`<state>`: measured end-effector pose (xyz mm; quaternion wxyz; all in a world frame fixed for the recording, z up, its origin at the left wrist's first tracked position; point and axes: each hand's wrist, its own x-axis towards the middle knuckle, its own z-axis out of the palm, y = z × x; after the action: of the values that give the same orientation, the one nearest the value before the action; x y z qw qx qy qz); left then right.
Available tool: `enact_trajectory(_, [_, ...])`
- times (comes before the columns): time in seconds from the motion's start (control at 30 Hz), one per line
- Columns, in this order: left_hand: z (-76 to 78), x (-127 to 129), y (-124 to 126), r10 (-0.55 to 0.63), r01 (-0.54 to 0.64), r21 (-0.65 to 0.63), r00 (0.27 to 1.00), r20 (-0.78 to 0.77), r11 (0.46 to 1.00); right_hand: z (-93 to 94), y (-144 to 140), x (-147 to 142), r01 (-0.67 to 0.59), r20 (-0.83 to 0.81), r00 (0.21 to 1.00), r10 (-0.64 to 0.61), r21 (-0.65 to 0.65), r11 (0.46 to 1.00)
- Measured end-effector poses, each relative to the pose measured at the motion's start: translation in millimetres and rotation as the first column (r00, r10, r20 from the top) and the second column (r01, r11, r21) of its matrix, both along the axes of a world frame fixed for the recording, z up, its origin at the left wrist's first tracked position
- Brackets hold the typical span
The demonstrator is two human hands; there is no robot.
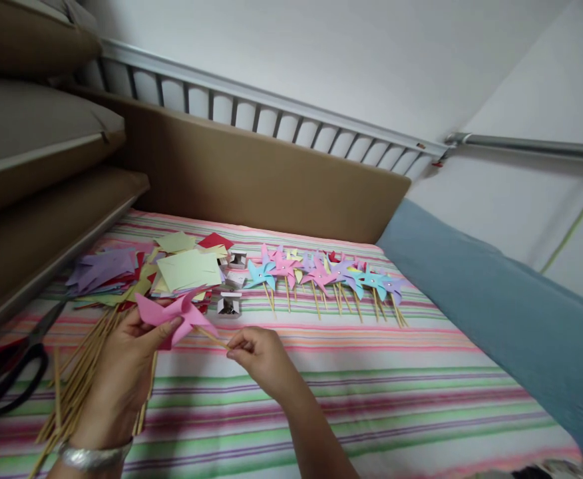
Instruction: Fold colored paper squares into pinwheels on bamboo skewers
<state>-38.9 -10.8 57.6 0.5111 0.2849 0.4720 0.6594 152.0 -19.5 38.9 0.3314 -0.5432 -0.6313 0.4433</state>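
My left hand (pixel 122 366) holds a pink paper pinwheel (pixel 174 314) by its folded vanes, thumb pressed on the front. A thin wooden stick (pixel 211 338) runs from the pinwheel's back to my right hand (pixel 261 359), whose fingertips pinch the stick's end. Both hands hover above a striped bedsheet (pixel 371 399). A silver bracelet sits on my left wrist.
A row of finished pinwheels (pixel 326 276) on sticks lies on the sheet ahead. Loose paper squares (pixel 186 269) and purple pieces (pixel 102 269) pile at left, with two small pin boxes (pixel 229 305), a bundle of sticks (pixel 82 379) and black scissors (pixel 16 372). A blue cushion (pixel 496 306) borders the right.
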Motion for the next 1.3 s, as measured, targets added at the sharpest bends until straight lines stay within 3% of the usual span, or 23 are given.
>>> enact_trajectory(0.13, [-4.3,8.7,2.9,-0.045,0.045,-0.003,0.999,-0.028,0.999,-11.2,1.9,6.8,0.002,0.115,0.993,-0.012,0.086,0.996])
enact_trajectory(0.23, [-10.8,14.1,8.0,-0.074,0.074,-0.004,0.996,-0.045,0.997,-18.6,9.2,17.8,0.02,0.103,0.994,-0.036,0.152,0.988])
enact_trajectory(0.33, [-16.7,16.5,12.5,-0.03,0.028,-0.022,0.997,-0.069,0.999,-24.0,21.9,38.6,0.178,0.015,0.983,-0.182,0.158,0.971])
enact_trajectory(0.47, [-18.9,17.3,13.2,-0.01,0.004,-0.054,0.994,-0.112,0.999,-32.4,40.9,80.1,0.529,-0.083,0.848,-0.523,0.092,0.843])
enact_trajectory(0.63, [-18.0,19.9,12.3,-0.084,0.072,-0.086,0.986,-0.146,0.994,-50.2,57.3,125.8,0.732,-0.076,0.681,-0.728,0.067,0.678])
enact_trajectory(0.8, [-21.4,19.7,14.0,-0.09,0.071,-0.121,0.984,-0.153,0.99,-65.7,69.0,142.6,0.784,-0.054,0.621,-0.782,0.049,0.619])
enact_trajectory(0.97, [-22.6,15.0,12.4,-0.098,0.081,-0.11,0.983,-0.158,0.991,-71.6,72.7,143.7,0.772,-0.05,0.636,-0.77,0.059,0.633])
enact_trajectory(1.1, [-18.5,15.7,10.3,-0.107,0.088,-0.131,0.983,-0.149,0.988,-70.2,71.5,140.7,0.766,-0.067,0.642,-0.763,0.073,0.638])
enact_trajectory(1.3, [-13.3,21.6,7.7,-0.142,0.114,-0.146,0.968,-0.206,0.983,-59.3,63.1,144.6,0.791,-0.1,0.61,-0.786,0.12,0.599])
